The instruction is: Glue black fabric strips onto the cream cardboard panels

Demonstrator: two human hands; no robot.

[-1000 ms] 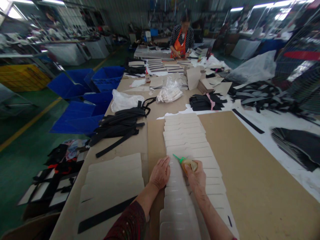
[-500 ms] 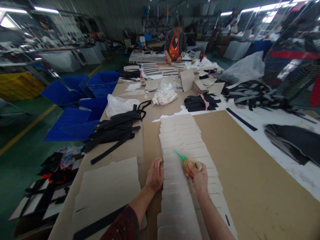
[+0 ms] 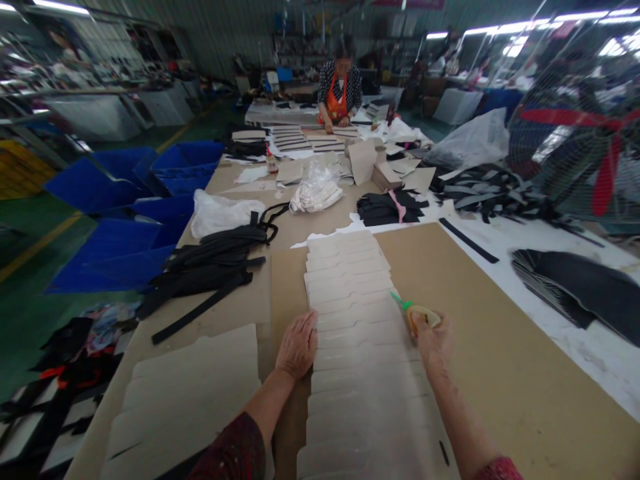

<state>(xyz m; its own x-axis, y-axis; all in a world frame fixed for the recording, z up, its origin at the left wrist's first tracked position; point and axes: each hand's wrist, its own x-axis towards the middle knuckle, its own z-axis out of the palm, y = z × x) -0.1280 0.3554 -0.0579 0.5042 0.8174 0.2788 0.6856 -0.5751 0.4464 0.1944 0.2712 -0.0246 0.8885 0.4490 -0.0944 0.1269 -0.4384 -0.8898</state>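
My right hand [image 3: 434, 340] is wrapped round a squeeze bottle [image 3: 423, 319] of yellowish liquid. Its thin green nozzle points up and left, over the right edge of a long row of overlapping grey-beige board pieces [image 3: 350, 333]. Along the left edge of that row lies my left hand [image 3: 299, 343], fingers stretched forward against the boards, holding nothing. The boards have a wet-looking sheen in places. Another fanned stack of board pieces [image 3: 185, 387] lies to the left of my left forearm, with a black strip partly under my sleeve.
Black strips [image 3: 215, 260] lie in a pile at left, beyond them a white plastic bag [image 3: 225, 212]. A tied black bundle [image 3: 390, 207] sits ahead. Blue bins [image 3: 115, 247] stand on the floor at left, a fan [image 3: 590, 133] at right. A person in an orange apron [image 3: 337, 100] works at the far end.
My right hand has moved the bottle rightward, from over the middle of the board row to its right edge. My left hand stays at the left edge. The view has turned slightly right.
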